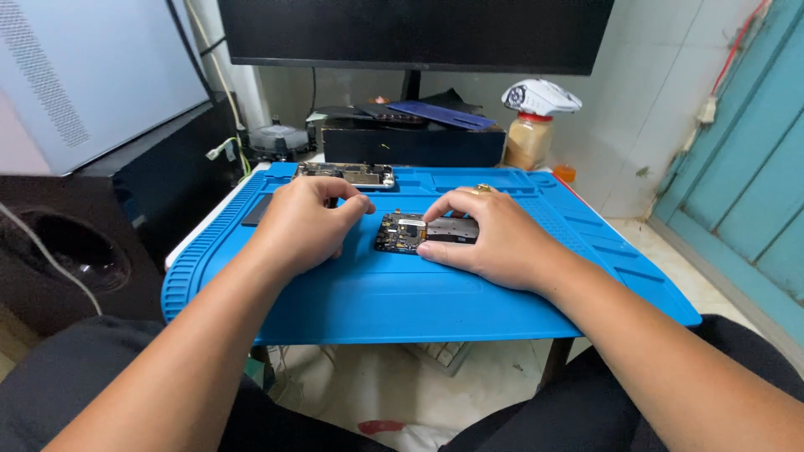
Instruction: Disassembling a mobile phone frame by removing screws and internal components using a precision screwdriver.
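Note:
A small black circuit board [400, 232] with metal shields lies on the blue repair mat [402, 293]. My right hand [486, 238] grips its right half between thumb and fingers; a ring shows on one finger. My left hand [306, 222] rests curled on the mat just left of the board, with thumb and forefinger pinched together near the board's upper left corner. Whether something tiny sits in that pinch I cannot tell. A phone frame [347, 174] lies at the mat's far edge, beyond my left hand.
A dark monitor [414, 33] stands behind, over a black box [410, 144] with flat parts on top. A jar [526, 138] with a white mouse on it sits at the back right. A speaker [59, 251] stands left, a teal door [754, 167] right.

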